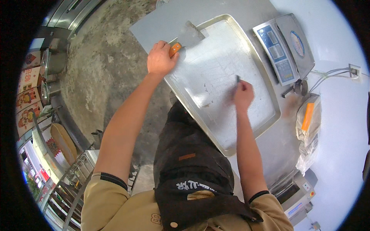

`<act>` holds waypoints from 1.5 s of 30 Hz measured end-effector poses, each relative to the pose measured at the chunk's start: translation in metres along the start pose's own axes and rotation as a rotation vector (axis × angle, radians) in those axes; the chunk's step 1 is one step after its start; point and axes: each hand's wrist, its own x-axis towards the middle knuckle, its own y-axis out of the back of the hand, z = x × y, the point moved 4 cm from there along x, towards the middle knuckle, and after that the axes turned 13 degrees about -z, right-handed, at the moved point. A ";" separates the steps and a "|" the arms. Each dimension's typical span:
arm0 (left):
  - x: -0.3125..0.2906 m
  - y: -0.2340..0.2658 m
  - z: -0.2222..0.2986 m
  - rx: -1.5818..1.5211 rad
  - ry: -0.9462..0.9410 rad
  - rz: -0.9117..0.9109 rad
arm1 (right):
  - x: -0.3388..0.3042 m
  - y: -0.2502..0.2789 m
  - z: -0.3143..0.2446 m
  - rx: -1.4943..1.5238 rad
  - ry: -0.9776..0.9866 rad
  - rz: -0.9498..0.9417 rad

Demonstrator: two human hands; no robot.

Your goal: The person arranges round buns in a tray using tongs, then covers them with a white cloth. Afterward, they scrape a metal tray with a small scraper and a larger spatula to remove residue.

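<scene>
A large, shallow metal baking tray [216,57] lies at an angle on the steel table, with a few dark specks and scratches on its bottom. At its far left rim, my left hand [160,59] is closed around the orange handle of a scraper [191,35]. The scraper's wide metal blade reaches over the tray's far corner. Above the right half of the tray, my right hand [243,94] pinches a small dark piece [237,79]; its kind is too small to make out. That hand is slightly blurred.
Right of the tray stands a digital scale [275,54] with a metal platform. Nearer lie a plastic bag [308,127] with an orange strip and a grey machine [296,196]. Cables run to a wall socket [355,73]. A metal rack [69,184] and patterned boxes [29,98] are at left.
</scene>
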 end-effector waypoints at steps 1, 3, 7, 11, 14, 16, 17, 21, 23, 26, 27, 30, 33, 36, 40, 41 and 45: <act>-0.002 -0.001 -0.003 -0.002 0.010 -0.004 | 0.006 0.018 0.007 -0.050 -0.058 0.047; 0.000 0.000 0.000 -0.012 0.004 -0.007 | 0.020 0.051 0.041 -0.110 -0.092 0.117; 0.001 -0.001 -0.001 -0.009 0.016 -0.025 | 0.019 0.059 0.052 -0.134 -0.090 0.104; 0.000 -0.003 -0.003 -0.006 0.005 -0.016 | 0.004 0.025 0.024 -0.094 0.003 0.060; 0.001 -0.001 -0.001 -0.004 0.006 -0.029 | -0.022 -0.011 -0.020 -0.122 0.147 -0.062; 0.000 0.001 0.000 0.001 0.004 -0.028 | -0.042 -0.032 -0.048 -0.181 0.239 -0.145; 0.000 0.001 0.001 0.005 0.001 -0.019 | -0.053 -0.040 -0.058 -0.178 0.279 -0.179; 0.002 0.000 -0.001 -0.016 0.000 -0.042 | -0.072 -0.049 -0.075 -0.188 0.365 -0.250; 0.000 0.001 -0.001 -0.014 0.013 -0.047 | -0.067 -0.039 -0.072 -0.179 0.332 -0.254; -0.001 0.001 -0.001 -0.009 0.015 -0.026 | -0.035 -0.008 -0.028 -0.107 0.096 -0.079; -0.002 0.001 -0.002 -0.007 0.013 -0.015 | -0.024 0.006 -0.007 -0.047 0.002 0.012; 0.000 0.001 0.001 -0.015 0.008 -0.029 | 0.003 0.046 0.038 -0.058 -0.149 0.158; -0.001 0.001 0.001 -0.019 0.016 -0.024 | 0.012 0.053 0.041 -0.105 -0.102 0.175; 0.001 0.002 0.003 -0.016 0.003 -0.029 | 0.006 0.025 0.021 -0.105 -0.003 0.140; -0.001 0.003 0.001 -0.020 0.013 -0.035 | -0.032 -0.031 -0.049 -0.147 0.158 -0.071; -0.002 0.002 0.000 -0.018 0.012 -0.030 | -0.046 -0.041 -0.065 -0.187 0.230 -0.124; 0.001 0.002 0.003 -0.005 -0.004 -0.025 | -0.076 -0.064 -0.081 -0.169 0.348 -0.225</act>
